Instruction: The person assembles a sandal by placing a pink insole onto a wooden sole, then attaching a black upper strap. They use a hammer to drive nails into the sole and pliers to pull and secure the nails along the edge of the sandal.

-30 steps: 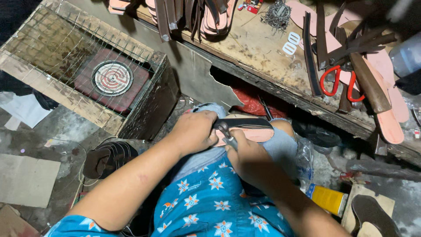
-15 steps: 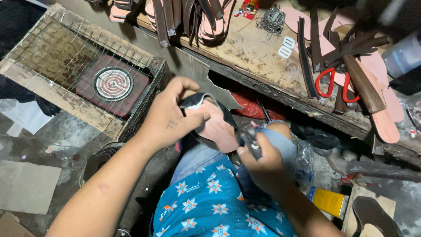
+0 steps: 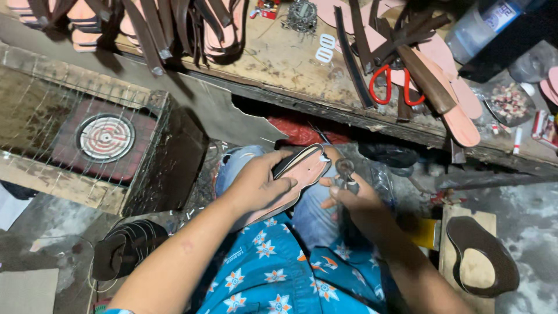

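Seated low, a person's left hand closes fingers and thumb over a pink sandal sole with a dark edge, held over the lap; its long axis runs from 7 to 1 o'clock, toe end toward the workbench. At 3 o'clock, just beside it, the right hand pinches dark metal pliers, handles upward. Farther out, red-handled scissors lie on the workbench at 1 o'clock; a red-and-white carton sits at the far right.
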